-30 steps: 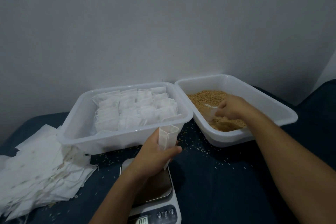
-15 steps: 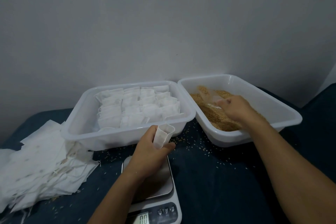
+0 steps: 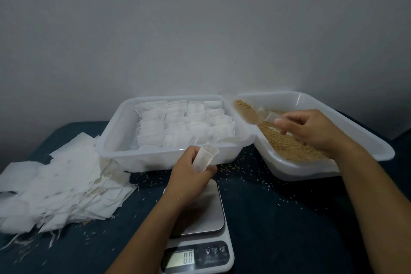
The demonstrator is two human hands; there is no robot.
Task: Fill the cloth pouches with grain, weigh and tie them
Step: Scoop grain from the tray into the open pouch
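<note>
Pouch (image 3: 204,158) is a small white cloth one, held upright with its mouth spread open, pinched in the left hand (image 3: 189,176) just above the scale (image 3: 198,227) and right in front of the left tub (image 3: 169,155). Fingers and thumb are curled round it, so only the top half shows.

Only readable thing anywhere: the scale display (image 3: 180,258) says 0.0. Next to it sit three little round buttons (image 3: 215,250) with icons too small to make out, and some tiny print under them that's just a smudge. The left forearm covers part of the steel platter.

Right hand (image 3: 311,131) is over the right tub (image 3: 367,140), fingers curled on the handle of a clear plastic scoop (image 3: 251,115) heaped with brown grain (image 3: 289,147). The scoop is see-through, so its edges are hard to pick out, and the hand hides the handle end. It hangs over the gap where the two tubs meet.

Left tub is packed with rows of filled white pouches (image 3: 184,124); can't tell whether they're tied. A messy heap of flat empty pouches (image 3: 55,193) with loose strings lies on the dark blue cloth (image 3: 289,229) at far left, cut off by the frame edge. Stray grains (image 3: 231,168) are scattered between the tubs and the scale.
</note>
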